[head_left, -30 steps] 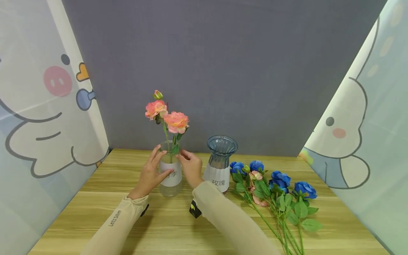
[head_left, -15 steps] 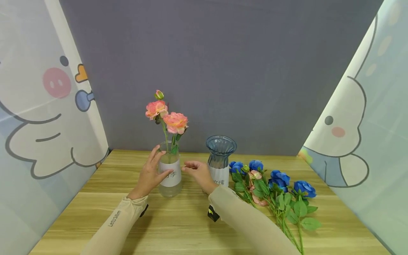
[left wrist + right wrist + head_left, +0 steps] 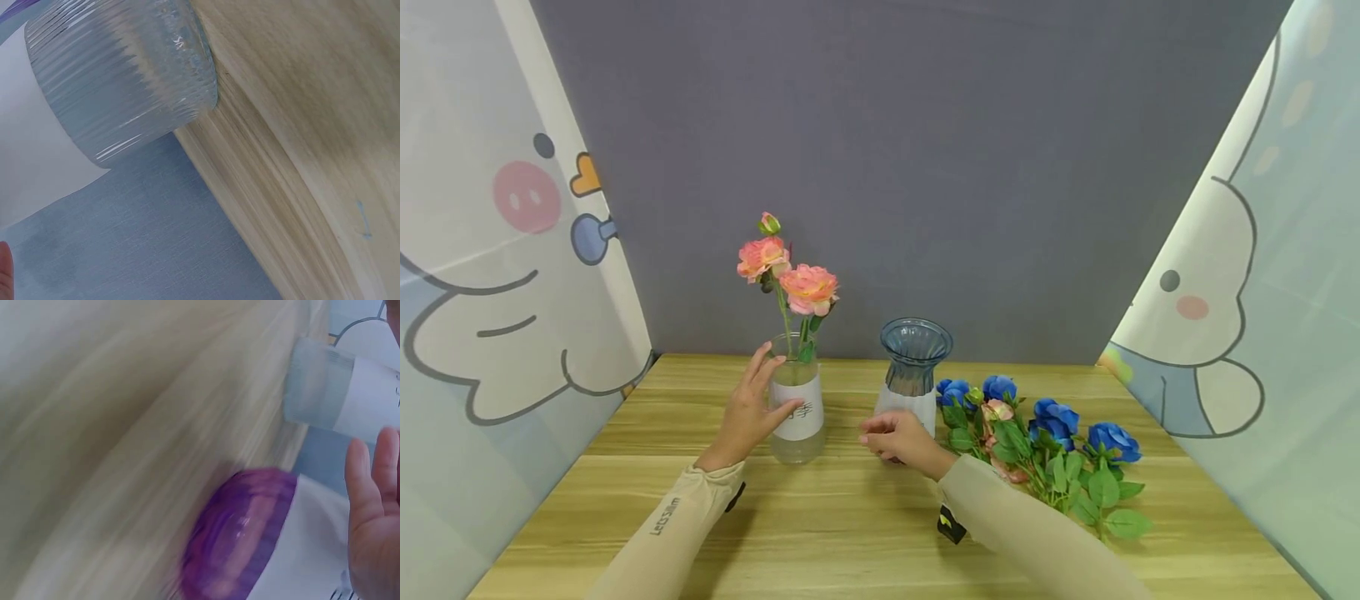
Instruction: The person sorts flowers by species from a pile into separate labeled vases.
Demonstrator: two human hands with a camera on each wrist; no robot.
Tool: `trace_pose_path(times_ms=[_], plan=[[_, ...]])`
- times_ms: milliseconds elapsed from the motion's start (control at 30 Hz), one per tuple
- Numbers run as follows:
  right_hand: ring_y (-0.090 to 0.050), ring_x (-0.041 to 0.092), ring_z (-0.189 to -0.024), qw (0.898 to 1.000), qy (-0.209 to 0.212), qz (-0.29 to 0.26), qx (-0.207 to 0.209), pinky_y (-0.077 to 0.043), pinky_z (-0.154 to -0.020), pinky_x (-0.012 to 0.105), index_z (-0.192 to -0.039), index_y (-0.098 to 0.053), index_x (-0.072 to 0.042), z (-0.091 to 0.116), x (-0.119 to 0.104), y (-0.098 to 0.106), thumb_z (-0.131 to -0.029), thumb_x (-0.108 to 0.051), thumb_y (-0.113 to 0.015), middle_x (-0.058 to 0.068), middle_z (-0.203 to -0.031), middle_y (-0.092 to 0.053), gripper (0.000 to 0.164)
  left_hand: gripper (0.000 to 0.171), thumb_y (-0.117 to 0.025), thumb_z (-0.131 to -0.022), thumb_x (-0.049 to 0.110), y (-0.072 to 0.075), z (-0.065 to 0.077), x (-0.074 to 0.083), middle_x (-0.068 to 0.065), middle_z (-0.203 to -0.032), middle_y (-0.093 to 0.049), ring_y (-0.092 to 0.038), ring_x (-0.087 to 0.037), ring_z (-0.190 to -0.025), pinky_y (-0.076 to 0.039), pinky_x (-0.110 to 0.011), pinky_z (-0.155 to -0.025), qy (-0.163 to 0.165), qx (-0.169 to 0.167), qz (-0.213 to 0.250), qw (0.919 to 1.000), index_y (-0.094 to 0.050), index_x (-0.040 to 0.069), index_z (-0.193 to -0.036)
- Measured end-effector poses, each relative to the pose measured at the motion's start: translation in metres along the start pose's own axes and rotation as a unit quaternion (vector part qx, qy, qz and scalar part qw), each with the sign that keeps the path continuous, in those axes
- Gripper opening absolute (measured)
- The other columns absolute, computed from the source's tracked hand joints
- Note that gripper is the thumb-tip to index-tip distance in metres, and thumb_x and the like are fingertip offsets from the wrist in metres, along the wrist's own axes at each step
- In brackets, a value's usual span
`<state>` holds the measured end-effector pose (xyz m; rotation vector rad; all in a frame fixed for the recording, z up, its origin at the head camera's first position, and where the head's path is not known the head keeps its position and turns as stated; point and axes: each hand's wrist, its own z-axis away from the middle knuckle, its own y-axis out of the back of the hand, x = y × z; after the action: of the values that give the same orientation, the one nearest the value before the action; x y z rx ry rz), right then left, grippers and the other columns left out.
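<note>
In the head view a clear glass vase (image 3: pixel 797 450) with a white label (image 3: pixel 800 408) stands upright, holding a stem of pink peonies (image 3: pixel 808 289). My left hand (image 3: pixel 747 414) holds this vase from its left side, fingers near the rim and thumb at the label. Its ribbed base (image 3: pixel 125 81) fills the upper left of the left wrist view. My right hand (image 3: pixel 901 437) is in front of a blue-tinted glass vase (image 3: pixel 913 379), with loosely bent fingers and nothing held. The right wrist view shows that vase's purple-looking base (image 3: pixel 240 534) close to the fingers (image 3: pixel 364 481).
Several blue artificial roses (image 3: pixel 1055 422) with green leaves lie at the right of the wooden table (image 3: pixel 820 533), with some pink blooms (image 3: pixel 997 410) among them. A grey backdrop (image 3: pixel 880 167) rises behind, and cartoon-printed panels (image 3: pixel 1187 333) flank both sides.
My right hand has let go by the clear vase's rim and moved right and toward me, to the front of the blue vase. The left hand stays on the clear vase.
</note>
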<state>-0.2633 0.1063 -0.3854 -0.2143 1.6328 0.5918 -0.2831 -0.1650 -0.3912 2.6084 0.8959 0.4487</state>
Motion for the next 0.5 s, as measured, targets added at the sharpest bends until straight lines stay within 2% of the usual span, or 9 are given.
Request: trace_pose_path(times_ms=[133, 267, 333, 500], plan=[[-0.051, 0.01, -0.065, 0.999, -0.012, 0.009, -0.04, -0.048, -0.064, 0.027, -0.12, -0.056, 0.017, 0.011, 0.01, 0.015, -0.091, -0.006, -0.063, 0.01, -0.082, -0.066, 0.038, 0.066, -0.074, -0.082, 0.039, -0.001, 0.001, -0.002, -0.036, -0.136, -0.04, -0.052, -0.055, -0.108, -0.049, -0.06, -0.071, -0.005, 0.003, 0.003, 1.0, -0.049, -0.003, -0.125], [-0.051, 0.01, -0.065, 0.998, -0.025, 0.023, -0.052, -0.047, -0.064, 0.03, -0.115, -0.06, 0.015, 0.023, 0.017, 0.033, -0.09, -0.005, -0.064, -0.002, -0.076, -0.063, 0.032, 0.068, -0.056, -0.087, 0.053, -0.002, 0.001, -0.002, -0.036, -0.136, -0.04, -0.053, -0.055, -0.105, -0.05, -0.06, -0.068, -0.005, 0.01, 0.0, 0.9999, -0.049, -0.003, -0.124], [-0.055, 0.011, -0.066, 0.998, -0.034, 0.04, -0.04, -0.05, -0.065, 0.033, -0.113, -0.062, 0.013, 0.031, 0.018, 0.044, -0.089, -0.006, -0.065, 0.0, -0.078, -0.066, 0.031, 0.069, -0.055, -0.087, 0.054, -0.002, 0.001, -0.002, -0.035, -0.136, -0.04, -0.053, -0.056, -0.105, -0.05, -0.06, -0.069, -0.005, 0.012, 0.002, 0.9999, -0.049, -0.003, -0.124], [-0.061, 0.02, -0.071, 0.995, -0.065, 0.08, -0.015, -0.051, -0.062, 0.037, -0.113, -0.063, 0.012, 0.053, 0.019, 0.072, -0.089, -0.007, -0.065, 0.018, -0.091, -0.069, 0.031, 0.069, -0.055, -0.087, 0.053, -0.002, 0.001, -0.002, -0.036, -0.136, -0.04, -0.053, -0.055, -0.106, -0.049, -0.061, -0.07, -0.009, 0.01, 0.005, 0.9999, -0.049, -0.004, -0.125]])
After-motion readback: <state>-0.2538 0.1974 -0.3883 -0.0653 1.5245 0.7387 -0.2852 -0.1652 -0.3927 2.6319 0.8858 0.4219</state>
